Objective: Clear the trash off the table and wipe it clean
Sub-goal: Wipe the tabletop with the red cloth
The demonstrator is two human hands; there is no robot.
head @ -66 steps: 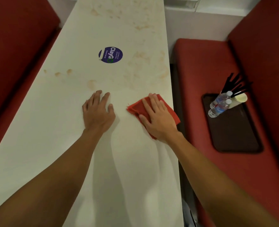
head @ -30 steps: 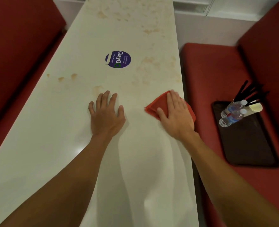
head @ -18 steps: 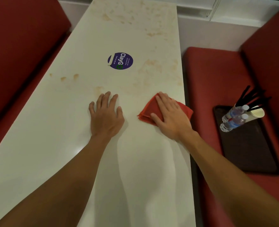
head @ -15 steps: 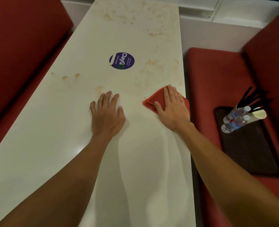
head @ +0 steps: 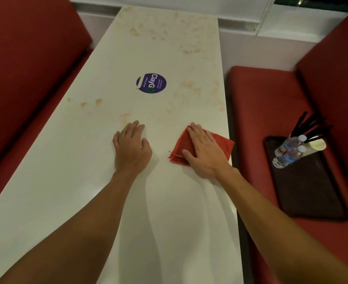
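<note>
A long white table (head: 70, 177) runs away from me, with brownish stains (head: 189, 87) across its far half and a few spots (head: 91, 102) at the left. A folded red cloth (head: 181, 146) lies near the table's right edge. My right hand (head: 205, 152) presses flat on the cloth with straight fingers. My left hand (head: 131, 146) rests flat on the bare tabletop to the left of the cloth, just below a faint stain (head: 125, 117).
A round purple sticker (head: 151, 83) sits mid-table. Red bench seats flank both sides. On the right seat (head: 257, 103) lies a dark tray (head: 310, 193) holding two water bottles (head: 287, 152), a paper cup (head: 317, 145) and black cutlery (head: 310, 126).
My right hand has slid the cloth back and forth along the table's right edge, now slightly left and nearer. The left hand has stayed planted.
</note>
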